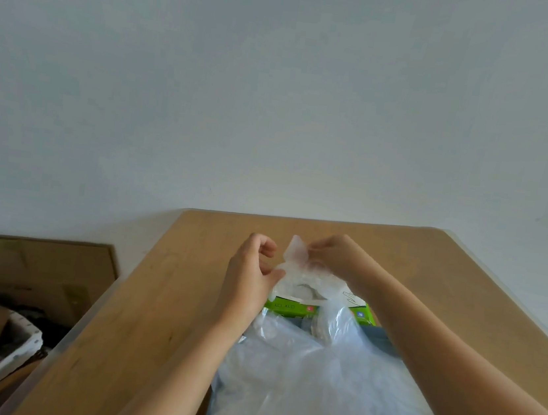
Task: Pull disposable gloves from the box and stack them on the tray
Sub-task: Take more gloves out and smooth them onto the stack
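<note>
2 hands: the left hand [250, 273] and the right hand [332, 256]. 1 green glove box [288, 306]. 1 clear glove [297, 255] apart from the rest. 1 blue tray [383, 341]. 1 heap of clear gloves [328, 403], too filmy to count singly. 1 wooden table [149, 312]. 1 woven basket [25, 339].

The box [288, 307] is bright green with white panels, the gloves [328, 403] are milky translucent, the tray [382, 338] is grey-blue, and the counter [149, 312] is tan wood grain.

Tray [384, 339] mostly buried under gloves [328, 403], cut off below; box [284, 307] print unreadable.
</note>
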`<state>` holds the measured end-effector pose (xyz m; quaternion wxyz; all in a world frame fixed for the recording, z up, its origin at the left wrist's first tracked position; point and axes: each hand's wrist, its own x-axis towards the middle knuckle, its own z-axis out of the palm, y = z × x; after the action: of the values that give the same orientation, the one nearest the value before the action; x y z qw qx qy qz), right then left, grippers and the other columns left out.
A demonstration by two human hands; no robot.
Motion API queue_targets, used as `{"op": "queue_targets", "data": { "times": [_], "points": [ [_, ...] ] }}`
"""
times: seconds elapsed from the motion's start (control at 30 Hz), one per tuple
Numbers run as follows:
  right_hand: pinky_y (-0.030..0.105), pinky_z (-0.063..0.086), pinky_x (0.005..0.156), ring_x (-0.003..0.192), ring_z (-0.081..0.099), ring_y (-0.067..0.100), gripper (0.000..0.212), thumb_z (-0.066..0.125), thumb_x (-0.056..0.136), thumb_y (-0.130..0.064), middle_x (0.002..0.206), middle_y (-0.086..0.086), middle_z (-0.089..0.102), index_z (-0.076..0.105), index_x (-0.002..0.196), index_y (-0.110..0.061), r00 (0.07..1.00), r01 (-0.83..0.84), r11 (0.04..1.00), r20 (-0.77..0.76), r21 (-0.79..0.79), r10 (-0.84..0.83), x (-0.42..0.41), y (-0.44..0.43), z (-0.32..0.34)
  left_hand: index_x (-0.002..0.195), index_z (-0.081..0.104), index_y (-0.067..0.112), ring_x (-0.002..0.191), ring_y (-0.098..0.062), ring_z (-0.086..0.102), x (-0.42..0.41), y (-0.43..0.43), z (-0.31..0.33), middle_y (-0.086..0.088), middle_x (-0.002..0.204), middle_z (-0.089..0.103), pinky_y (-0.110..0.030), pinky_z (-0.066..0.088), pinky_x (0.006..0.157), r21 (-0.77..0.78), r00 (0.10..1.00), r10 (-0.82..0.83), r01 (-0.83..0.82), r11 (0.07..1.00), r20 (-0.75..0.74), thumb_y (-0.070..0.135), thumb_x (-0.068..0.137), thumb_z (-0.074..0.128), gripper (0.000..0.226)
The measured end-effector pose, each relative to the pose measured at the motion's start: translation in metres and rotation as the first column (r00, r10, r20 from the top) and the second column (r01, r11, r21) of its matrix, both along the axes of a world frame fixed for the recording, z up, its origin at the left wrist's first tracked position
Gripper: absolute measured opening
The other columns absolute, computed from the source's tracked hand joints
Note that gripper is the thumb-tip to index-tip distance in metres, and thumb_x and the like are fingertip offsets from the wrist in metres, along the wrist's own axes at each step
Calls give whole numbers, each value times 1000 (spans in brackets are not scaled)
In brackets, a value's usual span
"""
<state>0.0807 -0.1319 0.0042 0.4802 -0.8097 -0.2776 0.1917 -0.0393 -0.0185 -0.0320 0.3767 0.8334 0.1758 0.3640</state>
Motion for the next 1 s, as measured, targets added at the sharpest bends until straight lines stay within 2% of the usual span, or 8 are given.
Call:
{"op": "queue_targets", "data": {
  "times": [0.07,0.17,0.27,0.4,0.57,0.73,0.87,1.0],
  "points": [
    [32,46,62,62,52,17,25,58,89,-17,66,5,57,65,68,-5,991,132,987,-29,92,-130,8,3,1,96,50,23,67,1,53,-2,5,-3,10,99,54,-5,41,64,77,1000,4,-2,997,-22,3,79,73,35],
    [22,33,49,54,40,17,38,34,93,-2,57,2,44,40,57,-12,950,283,959,129,33,-285,18,2,1,103,54,31,77,1,57,-3,10,-11,14,112,52,-8,44,70,252,979,-96,141,957,-181,-4,83,60,40],
    [26,47,57,64,55,25,36,27,89,2,57,2,54,42,60,-12,948,222,971,254,-85,-194,18,7,-1,118,63,37,114,-11,55,3,10,-25,15,130,54,-25,43,98,297,862,-209,372,879,-462,-8,85,43,59],
    [30,28,48,66,47,26,35,34,95,-8,60,-4,46,31,64,-22,847,222,974,504,-50,-167,19,14,1,132,56,30,121,-17,51,5,4,-23,10,137,48,-26,40,100,299,770,-181,437,848,-611,-1,93,37,54],
    [37,33,54,56,42,27,25,38,100,-15,56,1,46,38,75,-18,708,84,991,694,101,-131,11,11,10,138,49,30,125,-14,46,7,0,-24,7,143,41,-21,37,100,251,765,-181,410,877,-618,2,95,34,54],
    [33,30,55,65,49,30,22,40,84,7,66,4,52,47,81,-14,812,163,971,535,176,-233,19,8,11,118,55,34,103,-13,59,5,1,-25,10,123,51,-21,46,89,213,895,-193,296,931,-401,16,87,64,38],
    [35,30,57,72,50,35,22,34,79,10,70,10,53,49,91,-2,823,32,997,565,65,-63,17,9,8,115,44,33,98,-11,52,5,-4,-22,17,112,46,-30,47,83,290,959,-76,158,944,-275,48,64,82,67],
    [32,29,55,61,38,17,19,38,80,8,66,4,45,43,75,-9,863,-180,980,491,86,116,14,11,-2,146,25,24,131,-16,32,6,11,-20,7,144,31,-32,26,106,349,912,4,153,925,-411,67,58,74,109]
  ]
}}
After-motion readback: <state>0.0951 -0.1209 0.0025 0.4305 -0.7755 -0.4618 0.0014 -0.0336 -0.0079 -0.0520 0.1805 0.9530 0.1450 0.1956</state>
